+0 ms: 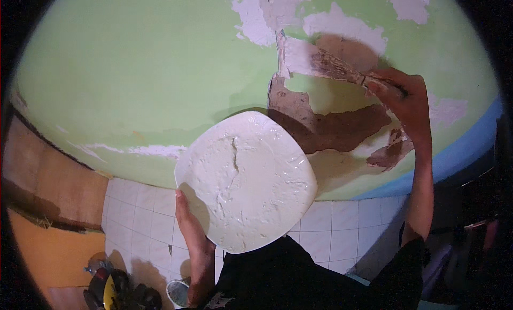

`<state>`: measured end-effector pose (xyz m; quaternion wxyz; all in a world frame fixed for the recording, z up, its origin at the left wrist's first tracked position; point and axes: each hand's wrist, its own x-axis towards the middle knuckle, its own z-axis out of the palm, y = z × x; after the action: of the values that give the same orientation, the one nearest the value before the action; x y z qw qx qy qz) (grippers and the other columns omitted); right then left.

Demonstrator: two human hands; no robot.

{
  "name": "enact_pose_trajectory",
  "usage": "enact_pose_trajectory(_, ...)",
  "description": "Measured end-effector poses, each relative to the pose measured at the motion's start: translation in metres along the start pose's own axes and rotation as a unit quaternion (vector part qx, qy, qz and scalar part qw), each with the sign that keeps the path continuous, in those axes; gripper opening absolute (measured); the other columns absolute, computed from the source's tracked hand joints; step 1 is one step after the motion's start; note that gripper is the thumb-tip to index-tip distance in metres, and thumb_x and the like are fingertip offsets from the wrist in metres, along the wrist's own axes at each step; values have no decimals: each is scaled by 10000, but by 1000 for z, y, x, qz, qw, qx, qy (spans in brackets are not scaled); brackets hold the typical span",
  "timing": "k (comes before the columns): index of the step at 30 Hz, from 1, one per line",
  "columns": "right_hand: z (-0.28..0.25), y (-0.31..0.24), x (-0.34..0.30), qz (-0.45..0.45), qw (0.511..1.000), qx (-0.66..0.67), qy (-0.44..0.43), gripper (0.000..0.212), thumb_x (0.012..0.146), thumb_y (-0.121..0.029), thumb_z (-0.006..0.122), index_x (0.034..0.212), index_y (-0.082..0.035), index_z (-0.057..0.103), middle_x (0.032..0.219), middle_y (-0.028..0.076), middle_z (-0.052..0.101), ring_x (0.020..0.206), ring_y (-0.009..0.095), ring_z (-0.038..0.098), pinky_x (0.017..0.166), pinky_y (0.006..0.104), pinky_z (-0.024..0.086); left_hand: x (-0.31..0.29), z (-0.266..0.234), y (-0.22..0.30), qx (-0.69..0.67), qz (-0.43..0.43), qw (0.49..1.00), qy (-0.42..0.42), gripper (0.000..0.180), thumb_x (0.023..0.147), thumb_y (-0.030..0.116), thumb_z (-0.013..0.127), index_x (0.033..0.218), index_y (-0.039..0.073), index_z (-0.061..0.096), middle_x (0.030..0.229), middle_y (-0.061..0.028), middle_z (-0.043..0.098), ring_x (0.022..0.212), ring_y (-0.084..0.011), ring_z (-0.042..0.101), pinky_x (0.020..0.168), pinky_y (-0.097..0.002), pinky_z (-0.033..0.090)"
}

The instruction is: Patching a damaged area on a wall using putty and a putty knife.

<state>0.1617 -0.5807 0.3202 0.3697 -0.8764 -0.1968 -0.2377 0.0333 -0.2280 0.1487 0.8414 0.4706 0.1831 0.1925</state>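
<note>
My left hand (193, 230) grips the lower left edge of a white squarish plate (308, 177), its fingers hidden underneath. Thick white filler paste (256, 182) covers the plate, with a ragged groove through it. In my right hand (409, 93), fingers closed round the handle, is a smeared putty knife (339, 68). Its wide blade lies against the green wall (144, 64), pointing left, at the upper end of a bare brown patch (342, 129) where the paint is gone. White filled patches (344, 29) surround the blade above and to the right.
A white tiled floor (152, 208) meets the wall below the plate. Dark shoes (120, 278) and a small bucket (177, 293) stand at the lower left. A brown wooden panel (59, 166) borders the left; a blue band (462, 142) runs along the wall at right.
</note>
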Motion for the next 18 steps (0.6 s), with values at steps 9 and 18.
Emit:
enact_pose_trajectory(9, 0, -3, 29, -41, 999, -1, -6, 247, 877, -169, 721, 1016, 35, 715, 812, 72, 722, 758, 105, 649, 718, 261, 520, 1, 8, 3, -24, -18, 1000, -9, 617, 1025, 471, 430, 1403, -15, 396, 1295, -144, 537, 1147, -264, 573, 949, -399, 485)
enact_pose_trajectory(18, -13, -3, 29, -55, 998, -16, 29, 219, 889, -145, 712, 1007, 40, 714, 801, 66, 717, 751, 106, 651, 702, 239, 517, 1, 13, 5, -20, -23, 1000, 4, 603, 1029, 468, 422, 1393, -13, 400, 1268, -147, 543, 1140, -261, 575, 943, -397, 491)
